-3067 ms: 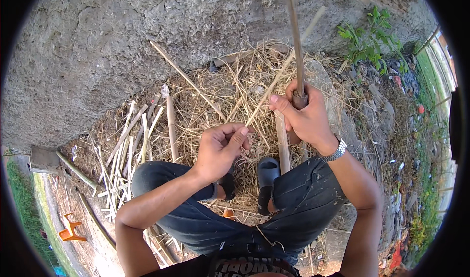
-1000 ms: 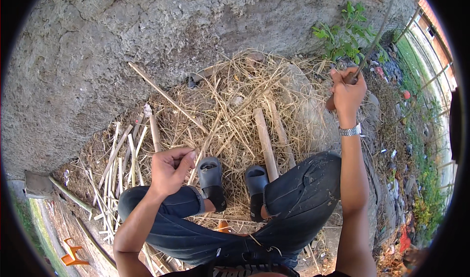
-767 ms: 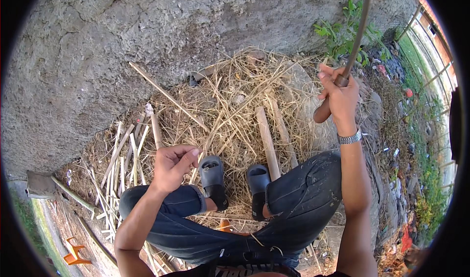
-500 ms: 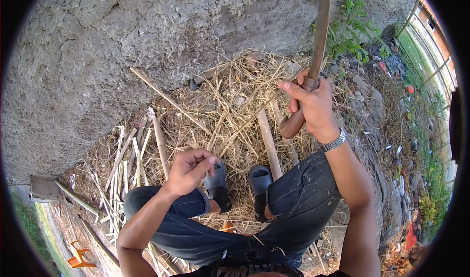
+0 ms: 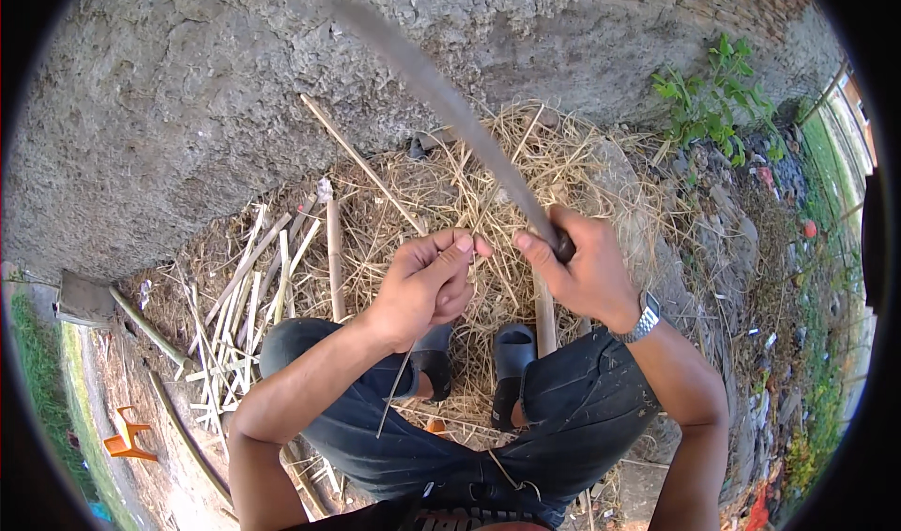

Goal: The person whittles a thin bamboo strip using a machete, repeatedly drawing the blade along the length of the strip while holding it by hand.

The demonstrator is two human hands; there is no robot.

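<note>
My right hand [image 5: 593, 266] is closed round the handle of a long curved knife [image 5: 450, 108]. Its blade, slightly blurred, slants up and to the left across the stone wall. Left of it, my left hand [image 5: 424, 282] has its fingers curled in a pinch on a thin bamboo strip [image 5: 395, 390]. The strip's lower end sticks out below the palm, over my left leg. Both hands are raised above the straw between my knees, close together but apart. Most of the knife handle is hidden in my right hand.
A rough stone wall [image 5: 216, 108] rises in front. Straw and shavings [image 5: 526, 155] cover the ground around my sandals [image 5: 514, 353]. Split bamboo sticks [image 5: 239, 315] lie in a heap on the left. An orange plastic chair [image 5: 129, 435] is farther left, and a leafy plant [image 5: 718, 90] grows at right.
The knife has swung from nearly upright to a leftward slant. My left hand has moved up and right, closer to my right hand, and the thin strip now shows below it.
</note>
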